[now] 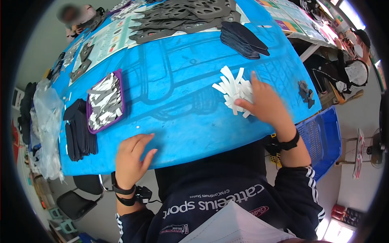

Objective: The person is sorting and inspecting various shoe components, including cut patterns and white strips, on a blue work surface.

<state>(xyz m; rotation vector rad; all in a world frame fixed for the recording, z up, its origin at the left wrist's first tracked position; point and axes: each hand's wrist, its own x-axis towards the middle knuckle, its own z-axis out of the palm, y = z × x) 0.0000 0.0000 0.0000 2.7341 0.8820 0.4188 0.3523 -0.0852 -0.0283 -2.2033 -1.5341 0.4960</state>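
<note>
My right hand (pixel 265 101) is at the right side of the blue-covered table, against a loose pile of white strips (pixel 230 86). Its thumb reaches over the strips, the index finger points away from me, and the other fingers are blurred. I see nothing gripped in it. My left hand (pixel 133 156) hovers at the table's near edge, fingers loosely bent and apart, with nothing in it. Beyond it to the left is a purple basket (pixel 122 97) of white and grey strips. Beside that lie stacks of dark, elongated flat pieces (pixel 83 135).
At the far side lie stacked grey cut-out sheets (pixel 182 20) and a pile of dark oval pieces (pixel 243 40). Small grey scraps (pixel 306 94) sit near the right edge. A blue crate (pixel 324 135) stands right of the table, a black chair (pixel 77 200) at lower left. Other people sit nearby.
</note>
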